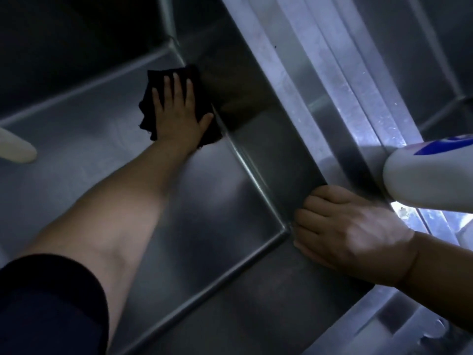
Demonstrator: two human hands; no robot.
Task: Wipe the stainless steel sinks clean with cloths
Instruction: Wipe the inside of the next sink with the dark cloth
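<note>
The left hand [176,108] lies flat, fingers spread, pressing a dark cloth [153,103] onto the floor of the sink [76,139], in the upper middle of the frame, right where the floor meets the side wall and close to the far corner. That grip is not clenched: the palm pins the cloth down rather than pinching it. The right hand [350,231], at the lower right, has its fingers curled over the sink's rim [302,160] at the near corner and holds nothing; it seems to serve as a brace for the long reach. To do this pass well, the palm should keep even pressure and push the cloth edge tight into the seam along the wall, since grime likely gathers in that fold. Overlapping strokes drawn from the far corner toward the near one would probably avoid missed strips, and bunched cloth under the heel of the hand should be flattened so it wipes rather than drags. A white bottle [430,175] sits at the right edge, on or just above the rim; I cannot tell which. A pale rounded object [18,147] pokes in at the left edge, unidentifiable.
</note>
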